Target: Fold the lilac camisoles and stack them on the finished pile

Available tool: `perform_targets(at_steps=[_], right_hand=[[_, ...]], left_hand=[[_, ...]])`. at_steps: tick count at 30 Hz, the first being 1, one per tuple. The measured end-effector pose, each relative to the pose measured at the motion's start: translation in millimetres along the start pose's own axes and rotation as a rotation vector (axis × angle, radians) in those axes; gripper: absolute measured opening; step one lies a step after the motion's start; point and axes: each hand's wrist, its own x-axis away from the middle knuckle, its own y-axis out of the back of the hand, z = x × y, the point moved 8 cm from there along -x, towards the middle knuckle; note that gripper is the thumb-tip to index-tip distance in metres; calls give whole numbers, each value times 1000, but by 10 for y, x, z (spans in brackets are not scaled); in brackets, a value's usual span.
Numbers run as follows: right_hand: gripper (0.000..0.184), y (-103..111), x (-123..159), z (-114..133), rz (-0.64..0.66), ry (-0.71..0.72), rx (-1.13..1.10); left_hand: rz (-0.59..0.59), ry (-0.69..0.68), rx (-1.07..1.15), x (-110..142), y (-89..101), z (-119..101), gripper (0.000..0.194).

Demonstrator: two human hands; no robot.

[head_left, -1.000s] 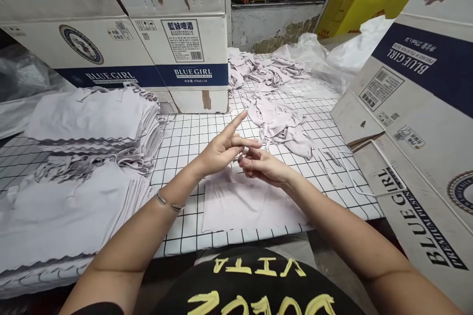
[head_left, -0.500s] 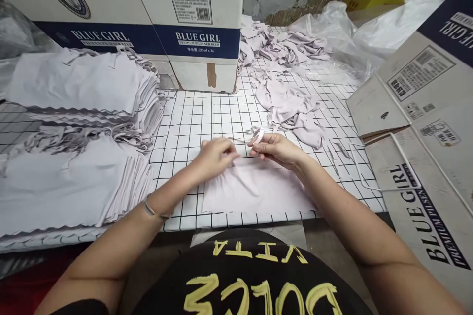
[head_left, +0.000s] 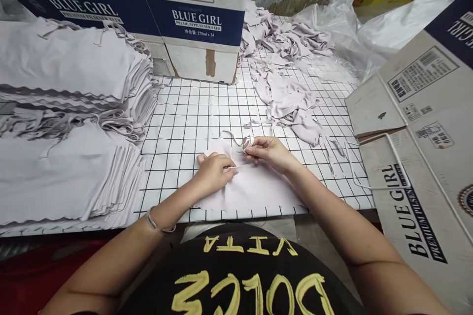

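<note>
A pale pink strappy garment [head_left: 264,187] lies flat at the table's front edge, its upper part slightly rumpled. My left hand [head_left: 214,173] rests on its upper left, thumb and fingers pinched on the fabric near the top edge. Just to the right, my right hand [head_left: 271,153] is closed on a thin pale strap [head_left: 248,142], which forms a small loop at the fingertips. A length of the strap curls leftward over the garment's top. Both hands are close together without touching.
Two neat stacks of similar garments [head_left: 62,172] are on the left. Crumpled pink garments [head_left: 286,103] trail toward the back. Beer cartons stand at back left [head_left: 195,61] and right [head_left: 402,157], with a white wire frame [head_left: 360,184] by the right one. Clear plastic [head_left: 332,24] lies behind.
My left hand went from fingers stretched out to pinching the garment's fabric, moving lower. My right hand keeps hold of the strap. The camera view has tilted downward.
</note>
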Motion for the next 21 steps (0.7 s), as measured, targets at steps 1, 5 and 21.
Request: perform_targets(at_steps=[1, 5, 21], right_hand=[[29, -48, 13, -8, 15, 2, 3], [28, -189, 36, -1, 31, 50, 52], [21, -523, -10, 26, 44, 245, 539]], left_hand=[[-7, 9, 9, 8, -2, 20, 16], [-39, 27, 18, 36, -17, 103, 16], [-93, 25, 107, 67, 22, 202, 17]])
